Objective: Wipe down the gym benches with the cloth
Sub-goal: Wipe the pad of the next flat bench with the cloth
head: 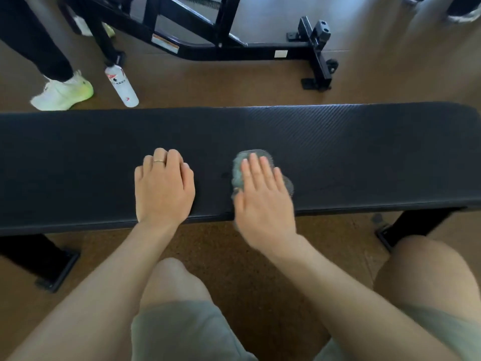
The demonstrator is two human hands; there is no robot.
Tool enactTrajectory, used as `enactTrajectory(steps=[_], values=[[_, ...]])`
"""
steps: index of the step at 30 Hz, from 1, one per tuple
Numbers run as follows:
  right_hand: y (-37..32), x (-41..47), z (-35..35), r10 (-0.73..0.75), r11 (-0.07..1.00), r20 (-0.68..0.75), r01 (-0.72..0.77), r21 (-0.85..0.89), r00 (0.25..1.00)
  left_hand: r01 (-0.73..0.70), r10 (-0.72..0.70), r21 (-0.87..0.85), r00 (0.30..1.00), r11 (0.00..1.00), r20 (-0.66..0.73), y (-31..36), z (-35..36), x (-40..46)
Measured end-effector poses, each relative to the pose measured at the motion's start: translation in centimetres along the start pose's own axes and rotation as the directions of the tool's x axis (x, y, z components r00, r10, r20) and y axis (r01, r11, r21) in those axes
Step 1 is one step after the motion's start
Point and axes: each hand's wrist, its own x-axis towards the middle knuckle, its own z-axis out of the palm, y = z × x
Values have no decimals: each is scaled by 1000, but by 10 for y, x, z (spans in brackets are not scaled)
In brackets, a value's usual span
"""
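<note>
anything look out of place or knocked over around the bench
A white bottle stands on the floor just beyond the bench, tilted and close to another person's shoe. It could get kicked over. Nothing looks spilled or damaged.

A brown, cork-like gym floor (234,82) fills the room, giving way at 12 o'clock to a paler grey strip of floor (273,16) washed with daylight. At 12 o'clock a black steel machine frame (234,50) stands on the floor, its footed crossbar (318,61) at 1 o'clock bearing small white labels. At 10 o'clock a white drinks bottle (121,87) stands upright just beside a bystander's dark-trousered leg (39,40) and pale white-and-lime trainer (62,93), with the toe of another pale shoe (463,15) blurred at 2 o'clock.
</note>
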Motion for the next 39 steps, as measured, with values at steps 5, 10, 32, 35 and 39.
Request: enactTrajectory(steps=[5, 10, 32, 35, 39], values=[[30, -8, -11, -56, 998, 28, 56, -34, 998, -12, 12, -56, 1000, 998, 0, -5, -3, -2], [95, -21, -17, 448, 894, -66, -448, 20, 891, -5, 5, -66, 1000, 998, 0, -2, -4, -2], [-38, -23, 34, 568, 823, -340, -519, 231, 749, -21, 21, -128, 1000, 992, -6, -6, -4, -3], [-80, -26, 50, 467, 880, -335, -393, 269, 818, -30, 29, -133, 1000, 991, -4, -6, -5, -3], [-25, -35, 47, 278, 958, -388, -224, 179, 879, -24, 22, -159, 1000, 987, -10, -8, -6, -4]])
